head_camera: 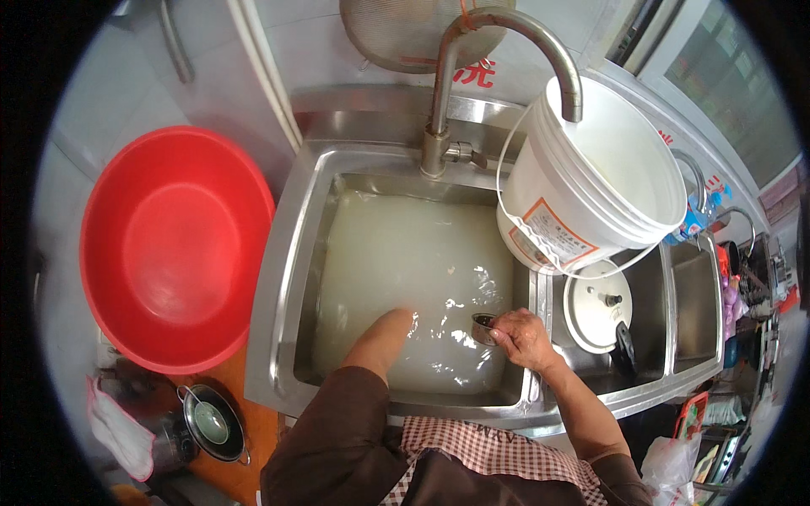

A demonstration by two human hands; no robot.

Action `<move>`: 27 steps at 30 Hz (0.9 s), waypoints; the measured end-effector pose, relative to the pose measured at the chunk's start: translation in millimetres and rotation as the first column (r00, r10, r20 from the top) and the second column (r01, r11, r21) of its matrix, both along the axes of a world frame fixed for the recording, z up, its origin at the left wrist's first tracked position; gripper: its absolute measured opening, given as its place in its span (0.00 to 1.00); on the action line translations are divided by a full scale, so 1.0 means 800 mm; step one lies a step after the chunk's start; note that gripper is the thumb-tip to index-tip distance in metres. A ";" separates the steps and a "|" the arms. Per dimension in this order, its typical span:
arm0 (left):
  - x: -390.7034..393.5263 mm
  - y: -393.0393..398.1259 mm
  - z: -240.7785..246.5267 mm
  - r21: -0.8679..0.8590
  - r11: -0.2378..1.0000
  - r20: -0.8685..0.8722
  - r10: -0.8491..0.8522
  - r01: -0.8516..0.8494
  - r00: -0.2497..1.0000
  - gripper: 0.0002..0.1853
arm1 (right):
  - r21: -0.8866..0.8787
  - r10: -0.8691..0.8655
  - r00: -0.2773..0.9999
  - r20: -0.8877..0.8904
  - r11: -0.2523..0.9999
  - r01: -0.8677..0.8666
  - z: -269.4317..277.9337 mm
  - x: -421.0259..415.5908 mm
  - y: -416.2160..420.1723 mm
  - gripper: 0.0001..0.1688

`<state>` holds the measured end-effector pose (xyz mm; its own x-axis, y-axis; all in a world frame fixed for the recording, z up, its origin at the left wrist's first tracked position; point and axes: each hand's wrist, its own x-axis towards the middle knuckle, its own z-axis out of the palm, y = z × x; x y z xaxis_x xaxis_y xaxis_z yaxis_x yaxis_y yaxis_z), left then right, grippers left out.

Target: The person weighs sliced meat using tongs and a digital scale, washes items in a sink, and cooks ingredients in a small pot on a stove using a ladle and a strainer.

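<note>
Cloudy water fills the left basin of a stainless steel sink [285,253]. My left forearm reaches down into this water, and the hand itself is hidden below the surface. Near the basin's right side, my right hand [524,338] grips a small round metal piece [483,329], held at the water's surface; it looks like a sink strainer or a cup, and I cannot tell which. The steel faucet [440,95] stands behind the basin, its spout turned towards a white plastic bucket [569,183] with a wire handle and a label.
Left of the sink stands a large red plastic basin [183,253]. A pot lid [588,303] and a black handle [624,348] lie in the middle basin. A mesh strainer [417,31] hangs on the wall. A small wok-like pan [237,430] sits at the lower left.
</note>
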<state>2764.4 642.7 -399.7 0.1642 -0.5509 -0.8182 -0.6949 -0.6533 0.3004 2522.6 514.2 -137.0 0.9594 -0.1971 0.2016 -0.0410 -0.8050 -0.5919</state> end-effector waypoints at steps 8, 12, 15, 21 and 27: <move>-0.007 0.005 -0.010 0.012 1.000 -0.026 0.014 -0.014 1.000 0.27 | 0.010 0.016 0.999 -0.031 1.000 -0.016 0.008 0.003 -0.002 0.12; -0.013 0.022 -0.003 0.013 1.000 -0.014 0.012 -0.012 1.000 0.28 | 0.020 0.008 1.000 0.000 1.000 -0.008 -0.001 0.001 -0.002 0.11; -0.022 0.036 0.006 0.019 1.000 -0.004 0.012 -0.012 1.000 0.28 | 0.008 -0.004 1.000 -0.005 1.000 0.004 0.004 0.000 -0.001 0.11; -0.036 0.059 0.030 0.034 0.999 0.025 0.021 -0.022 0.999 0.29 | -0.005 -0.008 1.000 0.023 1.000 0.009 -0.001 -0.001 0.003 0.11; -0.035 0.091 0.062 0.068 0.996 0.064 0.060 -0.064 0.996 0.29 | 0.017 -0.054 0.978 -0.202 0.998 0.059 0.005 0.015 0.013 0.15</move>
<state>2736.4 715.8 -349.8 0.2477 -0.4801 -0.8415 -0.6684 -0.7134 0.2103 2534.9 524.7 -133.4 0.9671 -0.2545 0.0004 -0.2061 -0.7841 -0.5854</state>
